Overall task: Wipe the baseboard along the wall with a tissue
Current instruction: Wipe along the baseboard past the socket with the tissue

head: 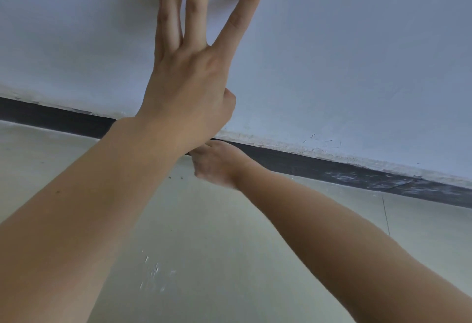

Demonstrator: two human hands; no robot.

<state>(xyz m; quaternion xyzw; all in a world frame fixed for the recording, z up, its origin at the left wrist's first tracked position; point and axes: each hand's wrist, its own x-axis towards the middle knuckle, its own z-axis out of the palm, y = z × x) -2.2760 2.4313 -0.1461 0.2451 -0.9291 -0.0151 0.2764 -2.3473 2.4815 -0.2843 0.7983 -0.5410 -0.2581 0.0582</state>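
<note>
Left hand [189, 77]: flat against the wall [357, 41], fingers straight and spread, pointing up; nothing in it. Its wrist crosses in front of the baseboard [332, 169].

Right hand [217, 164]: low, at the baseboard just beneath the left wrist, back of the hand and wrist showing. Its fingers are hidden behind the left wrist, so I cannot tell its grip or what it holds, if anything. It looks to be against the baseboard's face, though contact is not plainly seen.

Baseboard: dark strip running along the foot of the wall, slanting down to the right in this view. Pale scuffs [357, 177] on its right stretch; chipped, rough paint along the wall's lower edge above it.

Floor [229, 246]: pale. A few dark specks [176, 177] just left of the right hand; white flecks [153, 271] nearer the camera, between the forearms.
</note>
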